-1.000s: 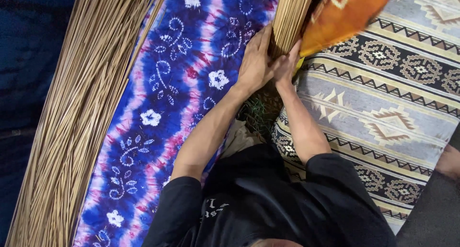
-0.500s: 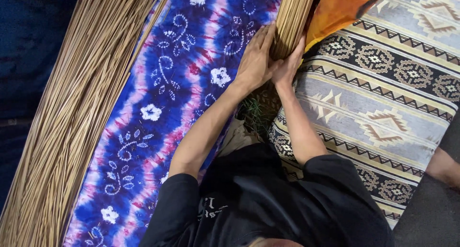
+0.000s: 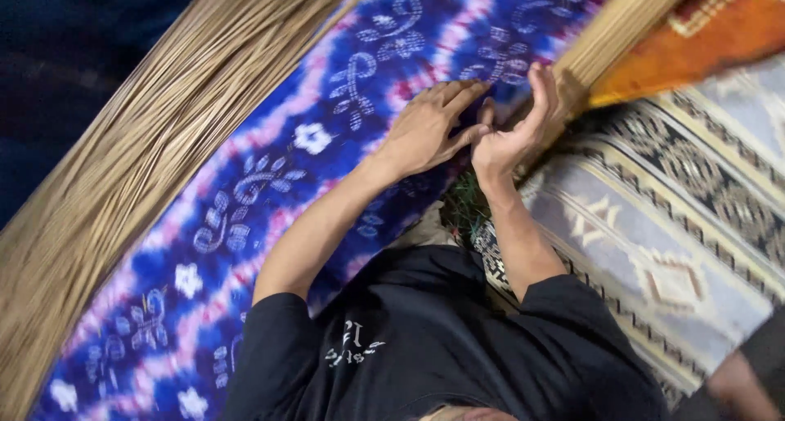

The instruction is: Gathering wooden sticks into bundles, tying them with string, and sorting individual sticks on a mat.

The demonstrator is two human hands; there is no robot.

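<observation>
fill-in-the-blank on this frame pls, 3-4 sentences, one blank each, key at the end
1. The left hand lies flat on a blue and pink cloth patterned with white ____.
2. The right hand touches a bundle of thin tan ____ beside an orange cloth.
3. A large sheaf of sticks lies along the cloth's ____ edge in the picture.
4. The person's sleeves are ____ in colour.

Missing words: flowers; sticks; left; black

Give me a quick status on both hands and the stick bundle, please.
Left hand flat on blue patterned cloth. Right hand open, fingers against thin stick bundle. Nothing gripped. Orange cloth beside the bundle.
</observation>
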